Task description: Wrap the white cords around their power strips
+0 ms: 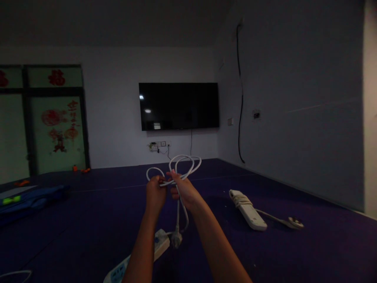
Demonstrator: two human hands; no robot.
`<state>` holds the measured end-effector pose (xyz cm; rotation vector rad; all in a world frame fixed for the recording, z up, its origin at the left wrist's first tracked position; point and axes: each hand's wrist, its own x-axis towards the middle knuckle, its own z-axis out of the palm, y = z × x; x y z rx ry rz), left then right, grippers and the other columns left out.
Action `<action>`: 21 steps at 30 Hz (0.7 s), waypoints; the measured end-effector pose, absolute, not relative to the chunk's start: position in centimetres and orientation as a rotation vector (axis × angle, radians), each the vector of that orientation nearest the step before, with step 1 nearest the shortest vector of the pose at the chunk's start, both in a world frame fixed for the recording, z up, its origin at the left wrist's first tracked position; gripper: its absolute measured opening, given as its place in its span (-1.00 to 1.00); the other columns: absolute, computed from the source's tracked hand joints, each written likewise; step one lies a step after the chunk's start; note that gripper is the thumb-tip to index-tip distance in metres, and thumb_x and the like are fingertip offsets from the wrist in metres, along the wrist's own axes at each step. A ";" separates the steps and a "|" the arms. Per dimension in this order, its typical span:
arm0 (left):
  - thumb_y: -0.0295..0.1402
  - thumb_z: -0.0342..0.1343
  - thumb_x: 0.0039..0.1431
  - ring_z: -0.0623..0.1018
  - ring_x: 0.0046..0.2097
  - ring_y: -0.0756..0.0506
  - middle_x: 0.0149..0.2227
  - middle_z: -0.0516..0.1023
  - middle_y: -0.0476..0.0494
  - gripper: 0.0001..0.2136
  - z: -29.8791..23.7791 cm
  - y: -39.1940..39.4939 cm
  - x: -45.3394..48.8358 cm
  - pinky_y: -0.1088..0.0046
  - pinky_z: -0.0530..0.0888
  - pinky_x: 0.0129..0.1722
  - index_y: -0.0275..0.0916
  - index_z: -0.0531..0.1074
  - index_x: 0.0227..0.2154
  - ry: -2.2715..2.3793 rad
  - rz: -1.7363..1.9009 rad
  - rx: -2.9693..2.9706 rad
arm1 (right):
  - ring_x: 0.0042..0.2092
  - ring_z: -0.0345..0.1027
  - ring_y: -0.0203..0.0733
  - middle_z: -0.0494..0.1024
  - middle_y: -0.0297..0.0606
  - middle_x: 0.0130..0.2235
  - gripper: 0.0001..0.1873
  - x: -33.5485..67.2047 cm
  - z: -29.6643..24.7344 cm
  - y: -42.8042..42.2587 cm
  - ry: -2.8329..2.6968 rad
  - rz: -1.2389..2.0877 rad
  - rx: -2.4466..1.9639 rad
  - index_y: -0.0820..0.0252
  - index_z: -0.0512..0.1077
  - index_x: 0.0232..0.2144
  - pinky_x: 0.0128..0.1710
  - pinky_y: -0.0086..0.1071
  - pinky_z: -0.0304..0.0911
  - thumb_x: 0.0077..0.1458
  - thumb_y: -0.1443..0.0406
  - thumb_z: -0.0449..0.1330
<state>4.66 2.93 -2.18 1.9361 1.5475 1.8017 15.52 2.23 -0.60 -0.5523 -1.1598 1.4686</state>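
Power strip (161, 247) sits lower centre, white cord (178, 210) looped mid-frame. Left hand (156, 190) and right hand (185, 191) both pinch the cord; from my end, I'd keep loops even, stop that dangling plug (176, 239) twisting.

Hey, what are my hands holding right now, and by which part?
Your left hand and right hand hold the white cord of the power strip, where its loops gather; neither hand holds the plug.
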 end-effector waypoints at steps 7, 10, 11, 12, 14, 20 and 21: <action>-0.44 0.01 -0.16 0.49 -0.40 -0.05 -0.41 0.52 -0.08 -0.83 -2.8 3.7 4.9 0.49 0.38 -0.43 -0.27 0.38 -0.41 1.148 1.967 1.578 | -0.75 -0.14 -0.55 0.22 -0.51 -0.64 -0.59 14.6 -0.5 1.4 -1.300 1.337 -0.754 0.22 0.36 -0.35 -0.76 -0.60 -0.34 -0.02 -0.02 0.09; -0.38 0.04 -0.16 0.47 -0.47 0.00 -0.44 0.52 -0.05 -0.76 -3.1 4.3 5.3 0.52 0.36 -0.48 -0.29 0.39 -0.33 0.992 1.966 1.460 | -0.76 -0.14 -0.52 0.17 -0.54 -0.70 -0.71 14.3 -0.2 1.1 -1.304 1.287 -0.756 0.22 0.36 -0.37 -0.76 -0.59 -0.33 0.06 0.12 0.01; -0.37 0.05 -0.16 0.47 -0.49 0.01 -0.46 0.52 -0.04 -0.72 -3.2 4.4 5.4 0.53 0.35 -0.49 -0.29 0.39 -0.30 0.944 1.961 1.429 | -0.76 -0.16 -0.52 0.15 -0.56 -0.72 -0.74 14.3 0.0 1.0 -1.321 1.294 -0.729 0.23 0.36 -0.37 -0.76 -0.59 -0.34 0.04 0.16 0.01; -0.35 0.06 -0.17 0.46 -0.51 0.02 -0.46 0.52 -0.04 -0.69 -3.2 4.5 5.6 0.54 0.35 -0.50 -0.29 0.38 -0.27 0.896 1.952 1.401 | -0.76 -0.17 -0.52 0.14 -0.56 -0.73 -0.75 14.4 0.1 0.9 -1.343 1.310 -0.695 0.23 0.37 -0.36 -0.75 -0.59 -0.36 0.02 0.18 0.01; -0.33 0.08 -0.18 0.46 -0.53 0.04 -0.43 0.54 -0.05 -0.61 -3.2 4.5 5.8 0.55 0.35 -0.52 -0.29 0.36 -0.19 0.807 1.919 1.358 | -0.76 -0.20 -0.52 0.14 -0.57 -0.74 -0.73 14.6 0.2 0.8 -1.401 1.359 -0.636 0.23 0.38 -0.34 -0.74 -0.59 -0.38 -0.04 0.19 0.03; -0.37 0.14 -0.23 0.55 -0.24 -0.08 -0.05 0.47 -0.23 -0.39 -2.6 3.8 5.7 0.47 0.44 -0.32 -0.23 0.23 0.01 0.605 1.817 1.302 | -0.74 -0.23 -0.51 0.13 -0.55 -0.76 -0.65 15.4 -0.3 1.3 -1.584 1.566 -0.431 0.28 0.42 -0.35 -0.73 -0.57 -0.41 -0.11 0.15 0.04; -0.39 0.14 -0.21 0.53 -0.16 -0.10 0.00 0.44 -0.23 -0.39 -2.6 3.6 5.6 0.45 0.44 -0.25 -0.22 0.22 0.03 0.557 1.797 1.298 | -0.74 -0.24 -0.50 0.13 -0.55 -0.76 -0.65 15.4 -0.4 1.4 -1.600 1.590 -0.390 0.28 0.42 -0.34 -0.73 -0.57 -0.41 -0.10 0.15 0.03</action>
